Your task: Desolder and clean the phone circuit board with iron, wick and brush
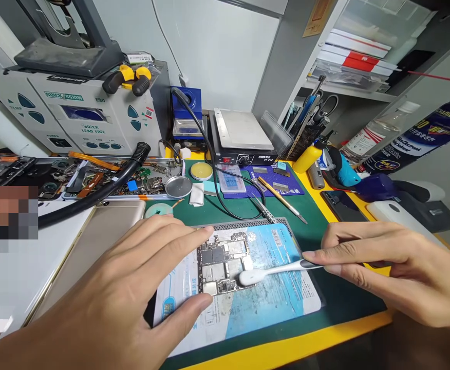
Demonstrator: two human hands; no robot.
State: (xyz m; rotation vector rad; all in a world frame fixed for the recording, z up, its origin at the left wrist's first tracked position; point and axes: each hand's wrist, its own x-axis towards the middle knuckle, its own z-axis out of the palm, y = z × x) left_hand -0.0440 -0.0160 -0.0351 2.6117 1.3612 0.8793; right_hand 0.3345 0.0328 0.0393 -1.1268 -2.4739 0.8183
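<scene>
A phone circuit board [219, 255] with silver shields and dark chips lies on a blue and white printed sheet [282, 298]. My left hand [144, 277] spans the board's left part, forefinger at the upper edge and thumb at the lower edge, bracing it between them. Between thumb and fingers, my right hand [387, 272] pinches the dark grip of a white toothbrush [275, 269]. The brush head rests at the board's lower right corner, its bristles facing down and hidden. Dark smudges mark the sheet beside the board.
Tweezers [263, 208] and a wooden-handled blade [282, 200] lie behind the sheet on a green mat [310, 205]. A black hose [105, 192] crosses a parts tray at left. A heating plate [242, 131] stands behind; a phone [344, 205] lies at right.
</scene>
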